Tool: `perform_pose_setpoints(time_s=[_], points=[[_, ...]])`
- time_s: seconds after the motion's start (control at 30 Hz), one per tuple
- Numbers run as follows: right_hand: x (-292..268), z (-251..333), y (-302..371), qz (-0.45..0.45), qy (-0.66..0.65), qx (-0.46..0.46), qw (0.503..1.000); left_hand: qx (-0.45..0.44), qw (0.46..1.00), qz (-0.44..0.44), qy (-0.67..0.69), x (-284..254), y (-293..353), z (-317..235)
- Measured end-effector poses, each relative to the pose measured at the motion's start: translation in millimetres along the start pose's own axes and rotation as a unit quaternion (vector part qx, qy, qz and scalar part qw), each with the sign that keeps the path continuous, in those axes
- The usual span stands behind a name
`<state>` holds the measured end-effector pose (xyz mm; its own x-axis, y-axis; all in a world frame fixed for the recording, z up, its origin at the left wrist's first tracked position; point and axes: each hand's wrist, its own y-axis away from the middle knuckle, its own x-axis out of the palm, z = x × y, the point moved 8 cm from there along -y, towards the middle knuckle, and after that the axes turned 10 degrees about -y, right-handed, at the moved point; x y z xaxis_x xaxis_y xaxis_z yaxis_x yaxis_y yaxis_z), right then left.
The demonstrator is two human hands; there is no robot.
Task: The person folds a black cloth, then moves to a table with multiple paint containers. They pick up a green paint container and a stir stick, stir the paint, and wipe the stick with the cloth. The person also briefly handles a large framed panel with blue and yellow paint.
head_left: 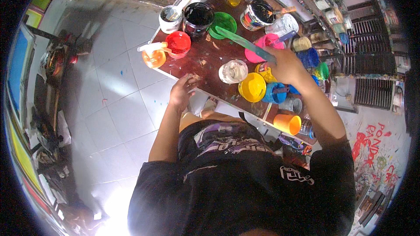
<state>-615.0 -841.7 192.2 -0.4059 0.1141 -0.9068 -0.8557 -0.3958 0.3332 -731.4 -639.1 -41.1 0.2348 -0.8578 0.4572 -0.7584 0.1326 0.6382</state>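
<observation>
My right hand (286, 66) is closed around the end of a long green stirring stick (245, 43). The stick slants up and left, its far end over a green paint tub (224, 25). Below it are a pink tub (259, 49), a clear tub of whitish paint (233, 71) and a yellow tub (252, 87). A blue tub (274, 93) with a dark handle in it stands nearest my right forearm. My left hand (183, 89) rests at the near edge of the brown table (192, 67), fingers bent and apart, with nothing visible in them.
A red tub (178, 44) and an orange one (154, 58) with a light-handled tool stand at the left corner. Behind are a black paint bucket (198, 17) and a white one (169, 19). An orange cup (287, 124) is near the right edge. Shelves of jars (333, 15) line the right.
</observation>
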Motion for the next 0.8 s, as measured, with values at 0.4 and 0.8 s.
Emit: perform_pose_setpoints(time_s=[0.4, 0.8], points=[[-25.1, 6.4, -37.2, 0.074, 0.002, -0.095, 0.993, -0.006, 0.998, -0.064, 0.020, -45.0, 16.8, 22.6], [-10.0, 37.8, -21.6, 0.173, -0.049, -0.122, 0.976, -0.024, 0.993, -0.113, 0.030, -68.3, 16.0, 39.1]])
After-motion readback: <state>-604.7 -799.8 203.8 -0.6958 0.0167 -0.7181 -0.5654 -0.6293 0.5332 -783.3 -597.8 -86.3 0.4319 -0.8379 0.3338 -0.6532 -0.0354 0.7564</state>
